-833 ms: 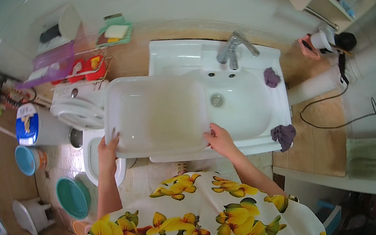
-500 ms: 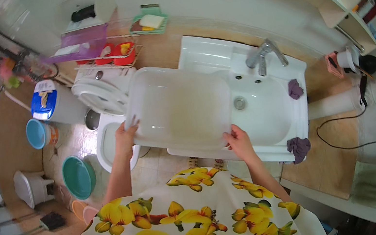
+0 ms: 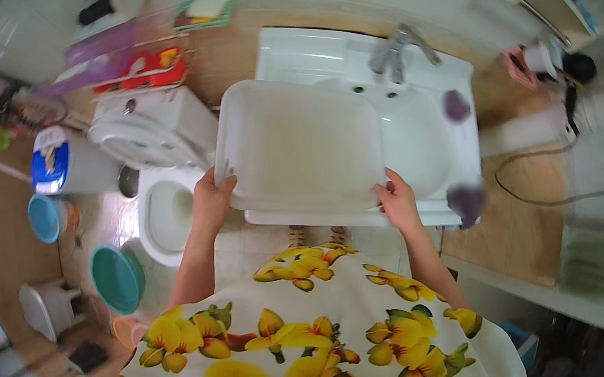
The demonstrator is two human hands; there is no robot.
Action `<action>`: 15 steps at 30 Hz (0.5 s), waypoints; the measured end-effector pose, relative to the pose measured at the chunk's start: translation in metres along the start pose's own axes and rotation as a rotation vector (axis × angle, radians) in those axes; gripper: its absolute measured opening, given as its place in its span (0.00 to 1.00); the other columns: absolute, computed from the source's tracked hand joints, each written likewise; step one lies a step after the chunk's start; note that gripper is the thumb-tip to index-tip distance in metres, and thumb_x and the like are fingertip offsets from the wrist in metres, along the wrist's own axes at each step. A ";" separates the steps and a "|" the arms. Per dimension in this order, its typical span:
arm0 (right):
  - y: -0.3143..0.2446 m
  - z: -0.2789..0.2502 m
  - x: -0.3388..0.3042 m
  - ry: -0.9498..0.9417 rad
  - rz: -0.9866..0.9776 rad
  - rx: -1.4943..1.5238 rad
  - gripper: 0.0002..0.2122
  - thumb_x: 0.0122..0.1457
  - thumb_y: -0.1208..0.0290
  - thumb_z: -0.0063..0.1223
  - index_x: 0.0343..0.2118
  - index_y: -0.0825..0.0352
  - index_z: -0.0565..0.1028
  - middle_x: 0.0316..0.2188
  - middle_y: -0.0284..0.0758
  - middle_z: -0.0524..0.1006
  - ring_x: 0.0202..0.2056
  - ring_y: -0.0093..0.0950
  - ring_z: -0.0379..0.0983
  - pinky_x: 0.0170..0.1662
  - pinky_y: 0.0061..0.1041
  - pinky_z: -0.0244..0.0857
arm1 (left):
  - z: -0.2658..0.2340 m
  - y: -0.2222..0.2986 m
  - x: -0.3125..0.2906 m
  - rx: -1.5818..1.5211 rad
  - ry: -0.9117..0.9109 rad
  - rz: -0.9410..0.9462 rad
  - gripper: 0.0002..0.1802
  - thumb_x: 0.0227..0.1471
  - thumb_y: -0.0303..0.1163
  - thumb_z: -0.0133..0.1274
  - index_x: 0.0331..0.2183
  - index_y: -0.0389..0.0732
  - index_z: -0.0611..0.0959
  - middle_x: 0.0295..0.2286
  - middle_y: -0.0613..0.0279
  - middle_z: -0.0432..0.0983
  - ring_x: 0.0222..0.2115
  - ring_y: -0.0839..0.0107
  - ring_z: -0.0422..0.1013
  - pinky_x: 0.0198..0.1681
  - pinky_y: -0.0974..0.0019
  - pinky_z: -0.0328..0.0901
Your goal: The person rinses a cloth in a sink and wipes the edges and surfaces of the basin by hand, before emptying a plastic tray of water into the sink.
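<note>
A white, see-through plastic tub (image 3: 301, 149) is held at its near corners by both my hands, overlapping the left part of the white washbasin (image 3: 431, 132). Closed on its left rim is my left hand (image 3: 212, 207), thumb laid over the edge. My right hand (image 3: 397, 201) pinches the near right corner, in front of the basin's front edge. Cloudy liquid seems to lie in the tub, but I cannot tell for sure. The basin's drain is hidden behind the tub. At the back of the basin stands a chrome faucet (image 3: 400, 58).
Purple cloths (image 3: 456, 106) lie on the basin's right rim. Left of the tub is a toilet (image 3: 155, 231) with its lid up. A green basin (image 3: 117, 279), a blue bucket (image 3: 46, 219) and a white stool (image 3: 48, 309) stand on the floor. A black cord (image 3: 541, 202) trails at right.
Both hands have carried the tub rightward, further over the washbasin, so more of the toilet bowl shows. The whole view has shifted a little. The grip on the tub stays the same.
</note>
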State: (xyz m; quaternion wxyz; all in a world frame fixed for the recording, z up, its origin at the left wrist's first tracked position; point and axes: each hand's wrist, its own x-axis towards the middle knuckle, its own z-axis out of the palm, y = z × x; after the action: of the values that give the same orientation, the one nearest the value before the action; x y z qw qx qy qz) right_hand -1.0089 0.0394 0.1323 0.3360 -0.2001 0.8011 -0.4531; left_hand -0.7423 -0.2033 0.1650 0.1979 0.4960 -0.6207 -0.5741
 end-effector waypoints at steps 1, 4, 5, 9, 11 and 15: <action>0.003 -0.004 -0.001 0.024 0.051 0.000 0.23 0.53 0.70 0.52 0.52 0.68 0.66 0.25 0.35 0.74 0.20 0.22 0.68 0.25 0.22 0.64 | 0.010 0.004 0.000 0.026 0.010 -0.017 0.21 0.48 0.30 0.50 0.44 0.32 0.75 0.32 0.62 0.76 0.32 0.76 0.70 0.37 0.71 0.65; 0.012 -0.024 -0.006 0.125 0.109 -0.063 0.26 0.52 0.68 0.53 0.54 0.69 0.63 0.30 0.39 0.75 0.23 0.25 0.70 0.30 0.25 0.66 | 0.046 0.008 0.003 0.041 -0.013 -0.074 0.20 0.46 0.31 0.50 0.43 0.34 0.76 0.29 0.62 0.75 0.28 0.74 0.71 0.28 0.69 0.68; 0.015 -0.033 -0.008 0.184 0.105 -0.137 0.27 0.52 0.68 0.53 0.55 0.69 0.63 0.33 0.40 0.76 0.26 0.27 0.71 0.32 0.26 0.67 | 0.058 0.011 0.007 0.014 -0.068 -0.133 0.22 0.46 0.31 0.50 0.45 0.34 0.74 0.32 0.61 0.75 0.28 0.74 0.71 0.26 0.69 0.69; 0.033 -0.051 -0.018 0.309 0.042 -0.200 0.26 0.51 0.67 0.52 0.54 0.68 0.64 0.43 0.42 0.73 0.38 0.30 0.72 0.37 0.28 0.67 | 0.100 0.017 0.006 0.006 -0.172 -0.192 0.20 0.48 0.31 0.49 0.44 0.34 0.72 0.31 0.61 0.73 0.27 0.71 0.72 0.25 0.65 0.73; 0.040 -0.058 -0.028 0.409 -0.064 -0.197 0.23 0.52 0.70 0.52 0.53 0.67 0.66 0.48 0.41 0.70 0.39 0.29 0.70 0.37 0.26 0.68 | 0.120 0.009 0.008 -0.068 -0.218 -0.214 0.17 0.50 0.29 0.47 0.43 0.34 0.72 0.34 0.59 0.72 0.30 0.68 0.72 0.27 0.64 0.74; 0.057 -0.084 -0.052 0.451 -0.017 -0.055 0.22 0.53 0.73 0.51 0.52 0.67 0.66 0.47 0.39 0.71 0.37 0.27 0.70 0.36 0.23 0.68 | 0.160 0.009 0.014 -0.032 -0.202 -0.207 0.19 0.52 0.31 0.47 0.44 0.31 0.70 0.34 0.56 0.70 0.30 0.66 0.71 0.27 0.64 0.74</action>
State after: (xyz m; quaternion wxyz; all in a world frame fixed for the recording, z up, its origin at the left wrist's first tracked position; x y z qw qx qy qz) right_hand -1.0338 0.1506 0.1325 0.1391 -0.1098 0.8662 -0.4672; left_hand -0.8818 -0.1338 0.1265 0.0822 0.4939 -0.5736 -0.6483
